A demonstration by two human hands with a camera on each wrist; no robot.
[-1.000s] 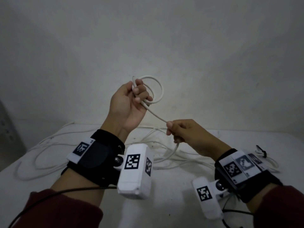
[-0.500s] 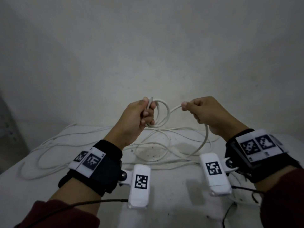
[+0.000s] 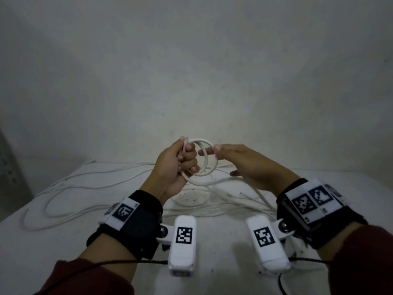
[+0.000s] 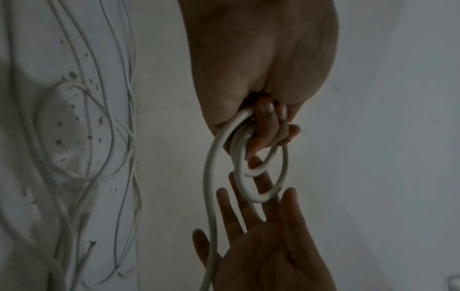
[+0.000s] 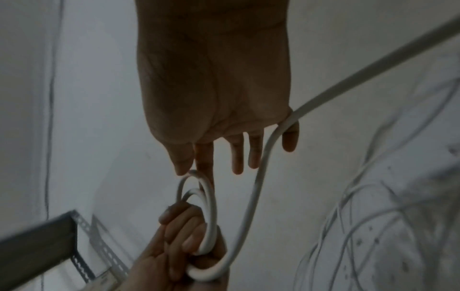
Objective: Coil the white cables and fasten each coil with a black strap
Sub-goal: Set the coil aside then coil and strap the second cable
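Above the white table [image 3: 63, 241] strewn with loose cables [image 3: 70, 188], the left hand [image 3: 172, 167] grips a small coil [image 3: 207, 158] of springy-looking white cable while the right hand [image 3: 251, 165], fingers straight, steadies its far rim, best held where turns bunch.

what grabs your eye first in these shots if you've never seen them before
A small white coil held up mid-frame, in front of a bare wall: the left hand grips it while the right hand, fingers straight, touches its far side. Below, loose cables sprawl over the white table.
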